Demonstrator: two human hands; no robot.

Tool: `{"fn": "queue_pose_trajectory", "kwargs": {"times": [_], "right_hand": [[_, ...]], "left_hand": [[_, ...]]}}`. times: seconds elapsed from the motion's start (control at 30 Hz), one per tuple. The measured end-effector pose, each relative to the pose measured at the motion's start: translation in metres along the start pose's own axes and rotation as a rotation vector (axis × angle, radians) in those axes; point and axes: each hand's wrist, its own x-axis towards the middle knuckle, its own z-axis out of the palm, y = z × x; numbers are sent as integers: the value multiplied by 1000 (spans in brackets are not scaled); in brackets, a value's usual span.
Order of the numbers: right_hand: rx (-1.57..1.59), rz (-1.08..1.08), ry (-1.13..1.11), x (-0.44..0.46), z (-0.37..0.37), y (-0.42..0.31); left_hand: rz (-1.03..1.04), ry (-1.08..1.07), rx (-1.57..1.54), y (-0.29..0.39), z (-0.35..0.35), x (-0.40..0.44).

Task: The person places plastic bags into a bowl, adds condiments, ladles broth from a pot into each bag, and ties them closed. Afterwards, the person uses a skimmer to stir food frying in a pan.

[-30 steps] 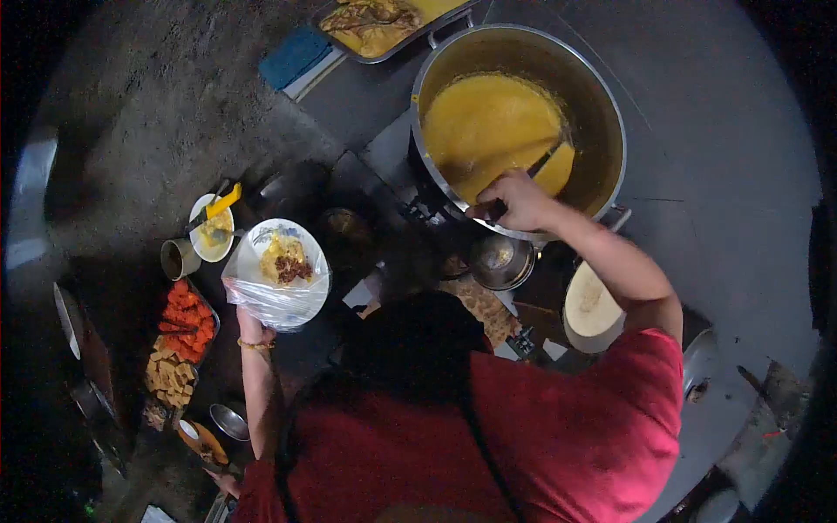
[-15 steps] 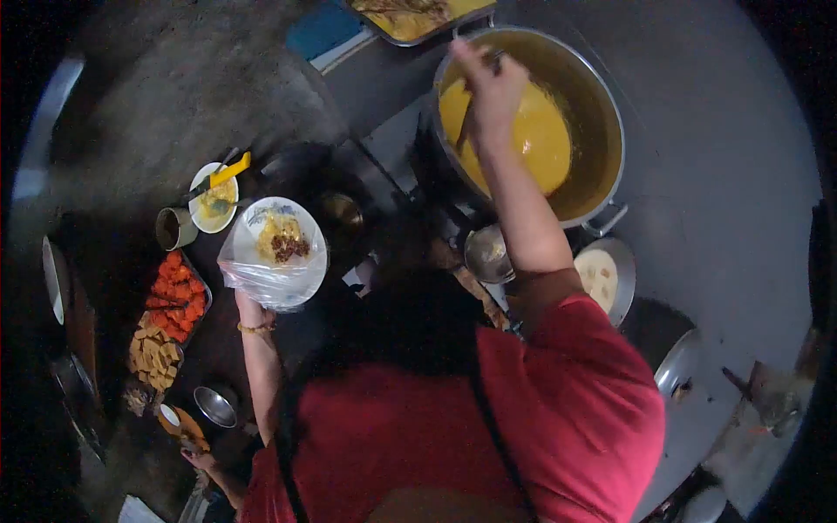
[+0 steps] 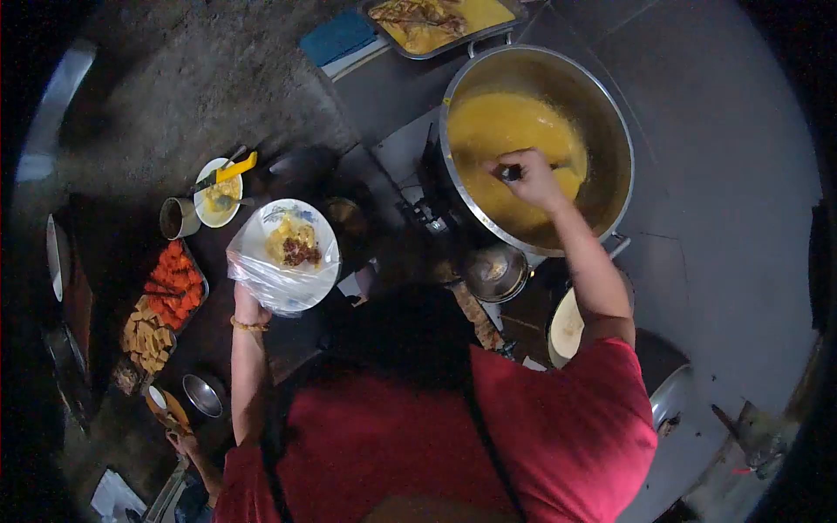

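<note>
My left hand (image 3: pixel 248 305) grips the near left edge of a white plate (image 3: pixel 318 283), partly covered in clear plastic. On the plate lie pale yellow food and a dark reddish-brown topping. Over a big metal pot (image 3: pixel 619 196) of yellow soup (image 3: pixel 497 122), my right hand (image 3: pixel 532 179) is closed round the dark handle of what looks like a ladle (image 3: pixel 512 173). The ladle's head is not clearly visible. Below the pot's rim stand a small lidded metal pot (image 3: pixel 499 272) and a pan of pale liquid (image 3: pixel 567 327).
On the left are a tray of orange-red pieces (image 3: pixel 174 283), tan pieces (image 3: pixel 146 336), a cup (image 3: pixel 179 218), a small plate with a yellow-handled knife (image 3: pixel 235 172), and a metal bowl (image 3: pixel 202 395). Another person's hand (image 3: pixel 181 440) is at lower left. A food tray (image 3: pixel 423 24) sits beyond the pot.
My right hand has moved down and to the right over the pot, and its handle now points up towards me. My left hand still holds the plate, nearly in place. The view has shifted slightly.
</note>
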Motion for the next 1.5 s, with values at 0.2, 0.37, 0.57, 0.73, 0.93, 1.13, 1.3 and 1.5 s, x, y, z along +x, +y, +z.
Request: {"fn": "queue_pose_trajectory", "kwargs": {"times": [0.2,0.37,0.57,0.73,0.93,1.13,1.3,1.5], "right_hand": [[245,8,486,37,80,41],[294,15,546,85,124,35],[633,93,527,122,124,9],[770,246,613,68,1,-18],[-45,-376,31,-56,-100,-136],[-61,-216,0,11,17,-52],[139,-296,92,7,70,-83],[280,-497,11,-80,6,-168]], "left_hand": [[-3,53,41,-1,-10,-2],[21,146,96,-7,-18,-10],[32,196,126,-7,-11,-21],[-24,117,91,1,-2,-18],[-44,-62,-14,10,16,-20],[-47,-92,20,15,25,-21],[-53,-65,57,19,28,-25],[-63,-149,29,22,27,-23]]}}
